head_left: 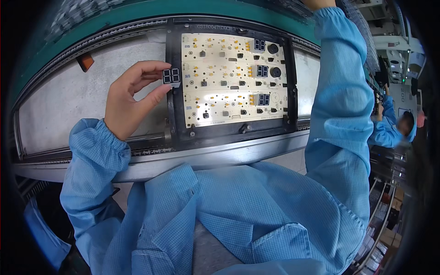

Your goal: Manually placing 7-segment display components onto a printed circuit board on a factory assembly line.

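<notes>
Between the thumb and fingers of my left hand (133, 94) is a two-digit seven-segment display (171, 75), held upright at the left edge of a black carrier frame (175, 114). A cream circuit board panel (220, 98) lies in this frame, with small yellow parts and dark buttons in three rows. Each row bears a similar display on its right side. Round black buzzers (275, 72) stand beside the far and middle displays; the near row shows a bare printed circle there. My right hand (321, 3) reaches past the far edge, its fingers out of view.
The frame rests across a conveyor with chain rails (146, 153) and a metal front edge (229, 156). An orange-brown piece (85, 61) lies at the left. A green strip (123, 18) runs behind. Another person in blue (389, 123) works at the far right.
</notes>
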`<state>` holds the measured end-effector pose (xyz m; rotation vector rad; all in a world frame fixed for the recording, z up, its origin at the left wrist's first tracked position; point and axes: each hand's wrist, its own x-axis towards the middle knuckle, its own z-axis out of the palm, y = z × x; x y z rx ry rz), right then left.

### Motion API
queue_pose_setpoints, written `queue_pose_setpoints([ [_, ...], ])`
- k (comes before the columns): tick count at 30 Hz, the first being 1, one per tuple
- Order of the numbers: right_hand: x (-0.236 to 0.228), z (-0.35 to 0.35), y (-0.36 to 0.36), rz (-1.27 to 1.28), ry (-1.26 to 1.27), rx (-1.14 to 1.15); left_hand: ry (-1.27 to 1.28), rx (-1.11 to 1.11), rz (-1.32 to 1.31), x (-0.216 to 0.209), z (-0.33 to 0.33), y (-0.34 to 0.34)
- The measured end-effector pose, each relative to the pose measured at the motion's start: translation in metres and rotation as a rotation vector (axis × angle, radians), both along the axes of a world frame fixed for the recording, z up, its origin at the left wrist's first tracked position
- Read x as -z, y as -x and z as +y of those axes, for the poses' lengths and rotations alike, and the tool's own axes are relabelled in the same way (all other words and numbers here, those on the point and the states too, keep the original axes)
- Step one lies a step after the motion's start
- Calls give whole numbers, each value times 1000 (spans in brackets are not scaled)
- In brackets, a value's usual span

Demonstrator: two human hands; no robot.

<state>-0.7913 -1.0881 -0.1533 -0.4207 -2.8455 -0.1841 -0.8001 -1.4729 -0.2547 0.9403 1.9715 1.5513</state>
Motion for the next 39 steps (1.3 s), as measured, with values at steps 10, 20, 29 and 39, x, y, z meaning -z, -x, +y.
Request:
queue_pose_setpoints([
  [10,51,-82,-192,-204,867,-153,-15,43,73,13,-7,0],
  [20,72,-91,-210,-146,622,-250,-32,54,154,22,-14,-10],
  [29,77,-104,-200,-159,350,-376,-32,86,242,35,-33,2],
  [39,71,-105,-185,-229,205,-537,-15,85,214,45,-46,14],
])
